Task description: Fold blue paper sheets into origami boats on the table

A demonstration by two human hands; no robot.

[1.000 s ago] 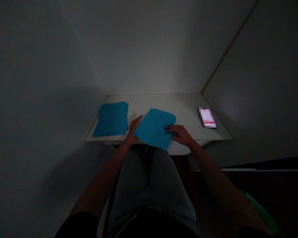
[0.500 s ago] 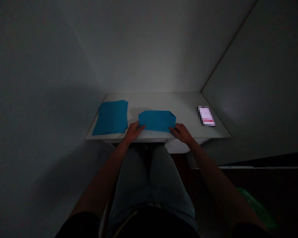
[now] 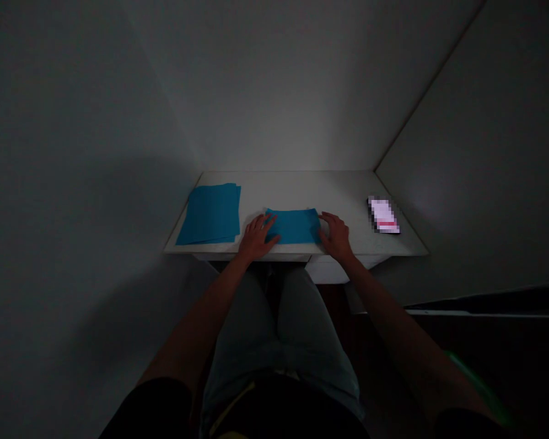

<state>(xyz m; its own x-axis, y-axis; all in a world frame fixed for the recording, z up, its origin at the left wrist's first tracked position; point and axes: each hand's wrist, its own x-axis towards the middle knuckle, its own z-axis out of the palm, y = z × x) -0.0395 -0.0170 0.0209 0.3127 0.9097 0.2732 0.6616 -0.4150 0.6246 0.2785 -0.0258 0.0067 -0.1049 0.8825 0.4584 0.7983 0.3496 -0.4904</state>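
A blue sheet of paper [image 3: 296, 226], looking like a small wide rectangle, lies flat near the front edge of the white table [image 3: 283, 189]. My left hand [image 3: 257, 236] rests over its left end with the fingers spread and the thumb on the paper. At the right end is my right hand [image 3: 335, 234], its fingers apart and curved around the side edge, the fingertips touching or very close to it. Whether the paper is folded in layers I cannot tell. To the left of my left hand sits a stack of larger blue sheets [image 3: 211, 213], slightly out of line.
A phone [image 3: 384, 215] with a lit, blurred screen lies at the table's right side. Walls enclose the table at the back, left and right. Below the front edge is a white drawer [image 3: 328, 271]. Something green [image 3: 478, 384] shows dimly at lower right.
The blue paper, gripped at both lower corners and with its upper corners bent, now lies flatter and lower. Both hands have let go of the corners and opened along its ends.
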